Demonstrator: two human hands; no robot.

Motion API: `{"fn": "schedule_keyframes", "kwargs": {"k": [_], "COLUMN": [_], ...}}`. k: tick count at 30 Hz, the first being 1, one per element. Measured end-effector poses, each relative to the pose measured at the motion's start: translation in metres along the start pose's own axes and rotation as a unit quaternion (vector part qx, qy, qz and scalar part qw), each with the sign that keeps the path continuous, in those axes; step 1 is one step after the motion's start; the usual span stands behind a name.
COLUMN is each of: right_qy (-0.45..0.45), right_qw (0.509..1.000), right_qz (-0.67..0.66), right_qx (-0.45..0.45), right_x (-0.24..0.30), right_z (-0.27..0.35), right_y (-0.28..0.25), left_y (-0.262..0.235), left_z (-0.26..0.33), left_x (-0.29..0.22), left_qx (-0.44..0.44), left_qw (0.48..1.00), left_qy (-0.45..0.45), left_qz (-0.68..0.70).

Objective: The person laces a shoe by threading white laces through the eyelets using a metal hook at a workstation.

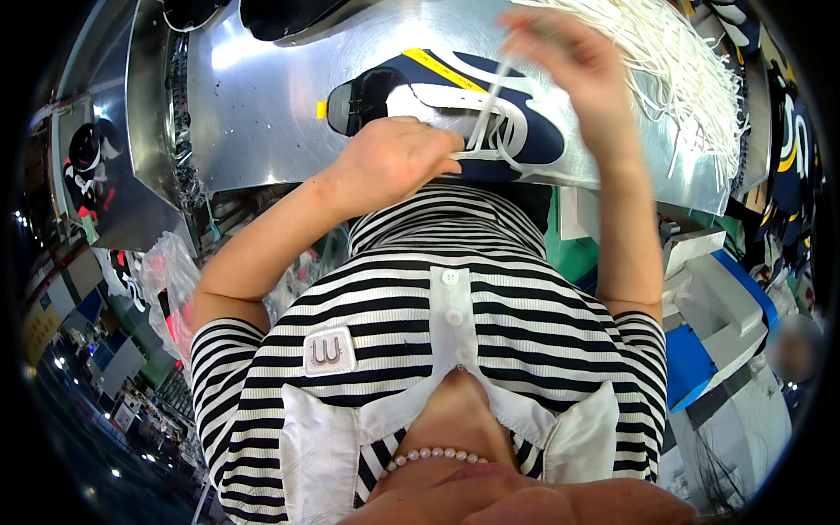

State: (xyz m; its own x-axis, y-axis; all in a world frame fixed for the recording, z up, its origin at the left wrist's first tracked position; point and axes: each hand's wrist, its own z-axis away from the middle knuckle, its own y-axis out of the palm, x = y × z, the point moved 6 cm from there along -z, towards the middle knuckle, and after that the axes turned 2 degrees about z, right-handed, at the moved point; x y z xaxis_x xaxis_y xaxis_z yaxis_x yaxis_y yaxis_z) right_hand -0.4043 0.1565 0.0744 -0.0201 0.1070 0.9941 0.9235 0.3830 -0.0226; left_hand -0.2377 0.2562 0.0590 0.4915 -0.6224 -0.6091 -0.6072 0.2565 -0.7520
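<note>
A navy, white and yellow shoe [544,131] lies on its side on the metal work surface, toe to the right, with a yellow tab at its heel. A white shoelace [484,112] is threaded through some of its eyelets. At the near edge of the shoe opening, my left hand [394,162] is closed, thumb and fingers pinching the white eyelet edge. Raised above the far side, my right hand [569,57] is closed on the shoelace, which stretches up to it from the shoe. Motion blurs the right hand, and its fingertips are partly smeared.
The shiny metal work surface [254,114] has a raised edge on the left. A heap of loose white laces [682,79] covers its right end. Dark shoe parts [289,16] lie at the far left. Grey and blue equipment [713,315] stands beside my right arm.
</note>
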Motion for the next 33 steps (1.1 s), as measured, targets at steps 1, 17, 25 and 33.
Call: {"fn": "schedule_keyframes", "kwargs": {"k": [1, 17, 25, 33], "right_qy": [0.071, 0.054, 0.039, -0.071], "right_qw": [0.996, 0.982, 0.959, 0.864], "right_qz": [-0.036, 0.182, 0.27, 0.497], "right_qx": [0.031, -0.001, 0.073, 0.05], "right_x": [-0.024, -0.016, -0.017, -0.012], "right_z": [0.013, 0.041, 0.056, 0.037], "right_y": [0.021, 0.039, 0.044, 0.075], "left_y": [-0.002, -0.007, -0.006, 0.002], "left_z": [0.002, 0.012, 0.015, 0.0], "left_x": [0.002, 0.025, 0.027, 0.0], "left_qx": [0.005, -0.169, -0.164, -0.19], "left_qw": [1.0, 0.922, 0.921, 0.96], "left_qy": [-0.03, -0.338, -0.34, -0.208], "left_qz": [-0.006, 0.084, 0.091, -0.005]}}
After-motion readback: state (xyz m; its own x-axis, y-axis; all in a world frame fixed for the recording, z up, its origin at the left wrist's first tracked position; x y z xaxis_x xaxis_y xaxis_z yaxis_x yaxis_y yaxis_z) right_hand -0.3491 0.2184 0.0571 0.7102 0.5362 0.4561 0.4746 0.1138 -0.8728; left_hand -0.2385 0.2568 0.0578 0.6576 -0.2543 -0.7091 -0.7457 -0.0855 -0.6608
